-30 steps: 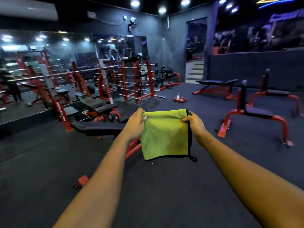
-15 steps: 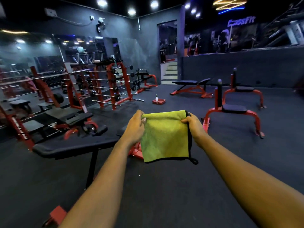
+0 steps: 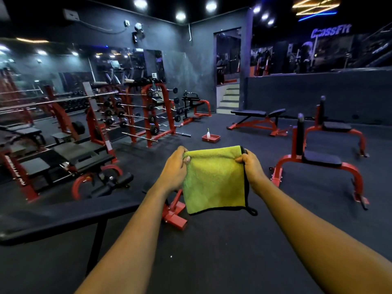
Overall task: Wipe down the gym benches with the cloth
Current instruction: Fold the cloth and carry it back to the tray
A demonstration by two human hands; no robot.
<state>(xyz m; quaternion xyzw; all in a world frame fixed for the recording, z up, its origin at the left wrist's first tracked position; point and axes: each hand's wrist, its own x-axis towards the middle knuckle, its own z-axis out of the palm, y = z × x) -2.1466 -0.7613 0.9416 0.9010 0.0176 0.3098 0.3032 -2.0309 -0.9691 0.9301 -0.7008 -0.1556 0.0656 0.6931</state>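
A yellow-green cloth (image 3: 214,179) with a black edge and loop hangs folded in front of me, held up in the air. My left hand (image 3: 175,168) pinches its top left corner and my right hand (image 3: 251,166) pinches its top right corner. A black padded bench (image 3: 63,217) on a red frame runs in from the lower left, close below my left forearm. Two upright-back seats, a nearer one (image 3: 320,160) and a farther one (image 3: 337,126), stand at the right. An adjustable bench (image 3: 256,114) sits further back.
A red tray (image 3: 211,138) with a white spray bottle (image 3: 208,133) lies on the dark rubber floor ahead. Barbell racks (image 3: 152,111) and press stations line the mirrored left wall. Steps (image 3: 230,98) lead through a doorway at the back.
The view has swung right and come closer to the near bench, which now lies low at the left. Both hands keep holding the cloth the same way.
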